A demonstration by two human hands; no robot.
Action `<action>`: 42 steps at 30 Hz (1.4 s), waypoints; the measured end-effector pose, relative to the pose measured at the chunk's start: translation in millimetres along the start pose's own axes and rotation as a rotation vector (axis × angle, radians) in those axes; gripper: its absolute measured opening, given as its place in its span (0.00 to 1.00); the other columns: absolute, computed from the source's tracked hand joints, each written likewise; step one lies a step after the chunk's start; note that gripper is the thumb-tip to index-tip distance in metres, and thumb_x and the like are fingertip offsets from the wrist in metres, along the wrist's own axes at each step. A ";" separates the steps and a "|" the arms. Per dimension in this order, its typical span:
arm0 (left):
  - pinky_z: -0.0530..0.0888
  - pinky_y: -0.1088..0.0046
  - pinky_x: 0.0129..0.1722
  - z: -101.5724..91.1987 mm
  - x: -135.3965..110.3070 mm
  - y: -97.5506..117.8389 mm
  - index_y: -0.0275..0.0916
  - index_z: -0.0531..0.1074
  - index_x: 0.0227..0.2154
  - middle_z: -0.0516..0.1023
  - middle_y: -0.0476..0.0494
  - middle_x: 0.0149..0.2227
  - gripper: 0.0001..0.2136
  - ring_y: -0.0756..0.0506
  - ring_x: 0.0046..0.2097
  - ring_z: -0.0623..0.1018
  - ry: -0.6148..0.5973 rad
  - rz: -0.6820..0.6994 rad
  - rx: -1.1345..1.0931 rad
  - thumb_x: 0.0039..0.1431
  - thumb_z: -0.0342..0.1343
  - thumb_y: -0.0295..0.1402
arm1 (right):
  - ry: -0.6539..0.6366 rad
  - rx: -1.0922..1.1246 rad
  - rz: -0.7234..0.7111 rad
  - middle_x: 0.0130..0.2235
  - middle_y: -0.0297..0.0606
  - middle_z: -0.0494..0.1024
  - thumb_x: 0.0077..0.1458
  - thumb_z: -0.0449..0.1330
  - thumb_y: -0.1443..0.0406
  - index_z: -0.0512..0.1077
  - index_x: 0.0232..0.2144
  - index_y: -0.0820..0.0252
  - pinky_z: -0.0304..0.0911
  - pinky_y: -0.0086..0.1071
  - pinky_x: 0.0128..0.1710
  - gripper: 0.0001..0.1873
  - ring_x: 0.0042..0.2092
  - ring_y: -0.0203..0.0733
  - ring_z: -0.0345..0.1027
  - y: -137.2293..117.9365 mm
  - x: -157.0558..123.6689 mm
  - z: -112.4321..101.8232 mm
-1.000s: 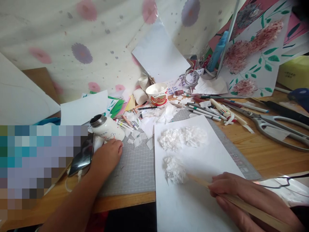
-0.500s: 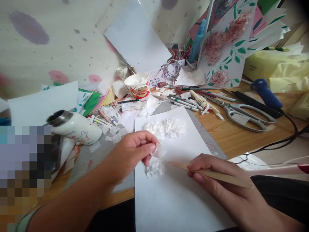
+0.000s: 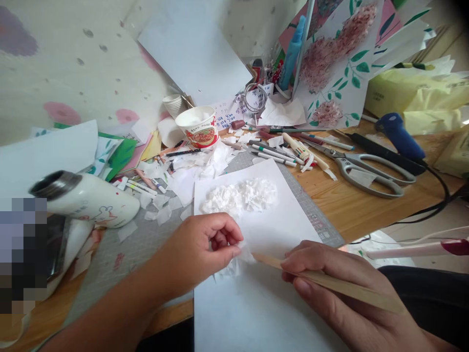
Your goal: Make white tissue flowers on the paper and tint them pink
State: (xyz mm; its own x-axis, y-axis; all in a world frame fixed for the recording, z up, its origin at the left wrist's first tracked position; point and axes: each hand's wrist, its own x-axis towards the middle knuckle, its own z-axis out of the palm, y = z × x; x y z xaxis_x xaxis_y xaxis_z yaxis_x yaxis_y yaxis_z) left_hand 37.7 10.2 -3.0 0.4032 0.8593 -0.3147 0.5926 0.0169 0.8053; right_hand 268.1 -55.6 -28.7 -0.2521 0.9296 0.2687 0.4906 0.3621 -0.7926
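Observation:
My left hand [image 3: 200,247] is closed in a pinch on a small piece of white tissue paper [image 3: 245,253], held at the tip of a wooden stick [image 3: 330,284]. My right hand [image 3: 337,298] grips that stick, which points left and touches a crumpled tissue clump [image 3: 229,269] on a white sheet [image 3: 264,298]. Further up the sheet lies a wider patch of crumpled white tissue [image 3: 240,195].
A white bottle [image 3: 88,200] lies on its side at left on the grey cutting mat [image 3: 146,239]. A paper cup [image 3: 198,127], pens [image 3: 274,154], scissors [image 3: 370,171], a blue tool [image 3: 399,137] with black cord and paper scraps crowd the back of the wooden table.
My left hand left the bottle, came over to the sheet and pinched tissue at the stick's tip. The view swung right and down.

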 end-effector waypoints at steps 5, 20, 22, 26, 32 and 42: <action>0.64 0.79 0.23 6.8 2.6 -2.0 0.42 0.74 0.28 0.68 0.55 0.21 0.03 0.53 0.23 0.67 0.144 0.161 0.211 0.54 0.57 0.28 | 0.111 0.015 0.000 0.31 0.22 0.80 0.58 0.58 0.65 0.72 0.36 0.44 0.66 0.23 0.26 0.06 0.32 0.34 0.76 0.9 -1.7 1.1; 0.68 0.69 0.34 12.8 5.0 -7.1 0.37 0.73 0.32 0.70 0.47 0.30 0.08 0.48 0.33 0.70 0.454 0.867 0.481 0.55 0.56 0.17 | 0.202 0.084 0.007 0.34 0.25 0.81 0.57 0.59 0.65 0.72 0.36 0.43 0.65 0.24 0.25 0.07 0.34 0.37 0.76 1.1 -4.6 1.2; 0.67 0.67 0.35 16.0 9.0 -8.8 0.37 0.73 0.32 0.71 0.47 0.30 0.08 0.48 0.34 0.69 0.412 0.873 0.516 0.56 0.56 0.18 | 0.218 0.096 0.020 0.32 0.23 0.80 0.58 0.59 0.65 0.72 0.36 0.43 0.64 0.22 0.24 0.07 0.31 0.34 0.74 1.4 -3.0 1.6; 0.64 0.66 0.38 16.0 13.5 -15.1 0.41 0.74 0.29 0.72 0.49 0.31 0.08 0.47 0.35 0.67 0.235 0.800 0.565 0.58 0.55 0.21 | 0.171 0.085 0.030 0.30 0.21 0.79 0.58 0.58 0.65 0.72 0.35 0.44 0.62 0.20 0.23 0.06 0.29 0.31 0.73 1.7 0.5 2.9; 0.59 0.64 0.39 7.7 12.7 -17.1 0.43 0.74 0.29 0.73 0.51 0.32 0.07 0.46 0.37 0.67 0.138 0.702 0.612 0.61 0.55 0.25 | 0.016 0.083 0.171 0.29 0.25 0.79 0.60 0.56 0.62 0.73 0.33 0.48 0.64 0.23 0.25 0.07 0.30 0.34 0.74 2.6 2.5 2.6; 0.56 0.63 0.41 0.5 8.2 -13.3 0.43 0.73 0.29 0.72 0.52 0.34 0.07 0.47 0.38 0.68 0.034 0.641 0.610 0.61 0.54 0.26 | -0.083 0.225 0.335 0.28 0.32 0.79 0.60 0.55 0.58 0.75 0.30 0.53 0.61 0.27 0.25 0.12 0.30 0.38 0.72 0.2 8.4 10.7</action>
State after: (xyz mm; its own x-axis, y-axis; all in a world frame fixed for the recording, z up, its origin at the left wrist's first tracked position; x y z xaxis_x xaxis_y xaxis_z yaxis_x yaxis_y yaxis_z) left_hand 33.5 16.8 -16.6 0.7703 0.6248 0.1278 0.5322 -0.7402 0.4109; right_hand 257.1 -48.4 -32.5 -0.1800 0.9817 -0.0624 0.3643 0.0076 -0.9313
